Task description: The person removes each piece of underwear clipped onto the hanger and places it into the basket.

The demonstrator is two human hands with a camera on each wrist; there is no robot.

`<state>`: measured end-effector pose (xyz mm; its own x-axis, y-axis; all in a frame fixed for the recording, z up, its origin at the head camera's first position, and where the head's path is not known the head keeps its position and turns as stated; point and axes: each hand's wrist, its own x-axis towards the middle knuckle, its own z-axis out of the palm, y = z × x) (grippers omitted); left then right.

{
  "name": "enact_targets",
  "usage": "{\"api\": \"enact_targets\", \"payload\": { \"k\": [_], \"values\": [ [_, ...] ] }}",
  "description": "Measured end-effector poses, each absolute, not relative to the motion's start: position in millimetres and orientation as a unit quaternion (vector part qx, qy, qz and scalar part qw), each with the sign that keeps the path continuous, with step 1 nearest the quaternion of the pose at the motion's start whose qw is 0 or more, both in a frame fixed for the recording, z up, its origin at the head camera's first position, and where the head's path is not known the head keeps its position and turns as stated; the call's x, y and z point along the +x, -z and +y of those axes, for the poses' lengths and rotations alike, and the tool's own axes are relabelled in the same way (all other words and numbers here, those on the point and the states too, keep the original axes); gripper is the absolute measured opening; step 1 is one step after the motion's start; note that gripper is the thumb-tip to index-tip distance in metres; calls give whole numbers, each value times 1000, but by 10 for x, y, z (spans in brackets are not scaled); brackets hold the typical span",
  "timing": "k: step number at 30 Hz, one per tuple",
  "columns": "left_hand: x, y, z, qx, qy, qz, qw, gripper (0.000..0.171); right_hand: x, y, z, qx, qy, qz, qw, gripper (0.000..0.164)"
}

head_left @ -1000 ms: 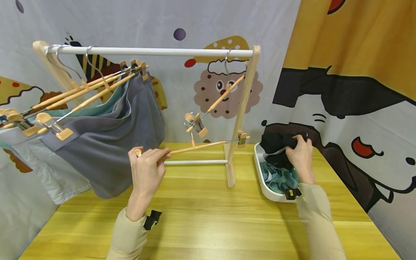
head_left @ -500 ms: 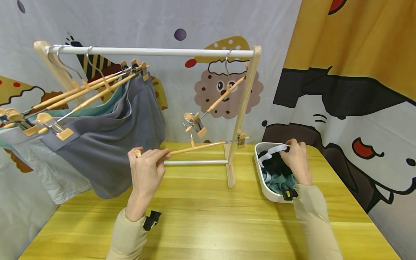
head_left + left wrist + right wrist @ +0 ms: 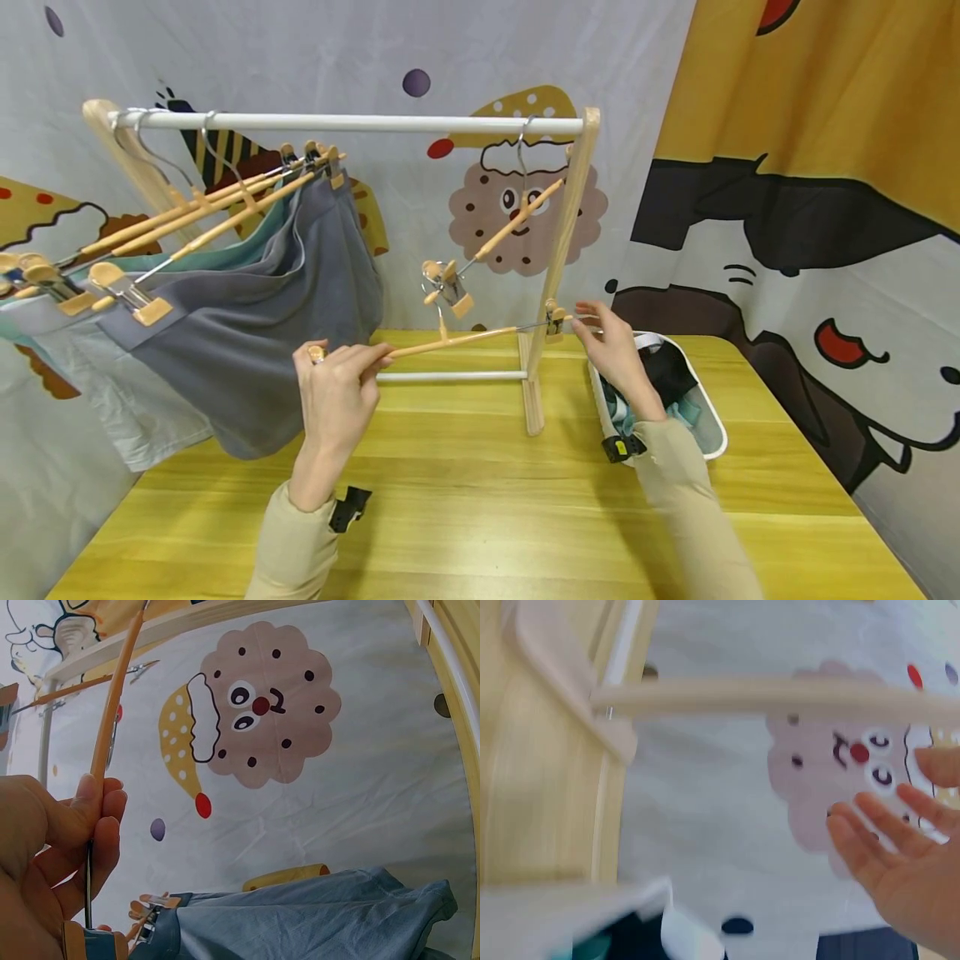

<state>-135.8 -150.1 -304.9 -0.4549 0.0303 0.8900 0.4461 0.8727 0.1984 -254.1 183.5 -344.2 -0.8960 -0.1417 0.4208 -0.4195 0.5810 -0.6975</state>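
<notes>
In the head view my left hand (image 3: 337, 396) grips the left part of a wooden clip hanger (image 3: 480, 337). The left wrist view also shows thumb and fingers around its bar (image 3: 116, 697). My right hand (image 3: 611, 346) is beside the hanger's right clip (image 3: 554, 318), fingertips close to it; whether they touch is unclear. Its fingers look spread and hold nothing in the blurred right wrist view. Below and behind that hand stands a white basket (image 3: 716, 433) with black cloth (image 3: 669, 375) and teal cloth (image 3: 686, 410), partly hidden by the forearm.
A small rack with a white rail (image 3: 360, 122) stands on the yellow wooden table (image 3: 465, 517). Several hangers hang at its left with grey shorts (image 3: 247, 358) and lighter garments clipped on. Another hanger (image 3: 502, 233) hangs at the right, near the rack's wooden post (image 3: 566, 225).
My right hand has let go of the black cloth, which lies in the basket, and has moved left to the hanger's right end. My left hand keeps its place on the hanger.
</notes>
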Motion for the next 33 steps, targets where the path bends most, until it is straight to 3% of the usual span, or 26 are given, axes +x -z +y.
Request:
{"api": "enact_targets", "payload": {
  "k": [3, 7, 13, 18, 33],
  "values": [
    [-1349, 3043, -1510, -143, 205, -828, 502, 6, -2575, 3424, 1669, 189, -453, -857, 155, 43],
    [-1339, 3038, -1522, -139, 199, -832, 499, 6, -2621, 3416, 1521, 189, -458, -848, 188, 46],
    [-1307, 2974, -1565, -127, 186, -838, 497, 9, -2686, 3450, 1413, 172, -460, -837, 241, 36],
    [-1266, 2876, -1599, -112, 161, -841, 504, 9, -2704, 3469, 1385, 179, -487, -822, 237, 33],
    [-1265, 2477, -1539, -54, 97, -798, 592, 21, -2685, 3453, 1388, 181, -504, -816, 219, 33]
  ]
}}
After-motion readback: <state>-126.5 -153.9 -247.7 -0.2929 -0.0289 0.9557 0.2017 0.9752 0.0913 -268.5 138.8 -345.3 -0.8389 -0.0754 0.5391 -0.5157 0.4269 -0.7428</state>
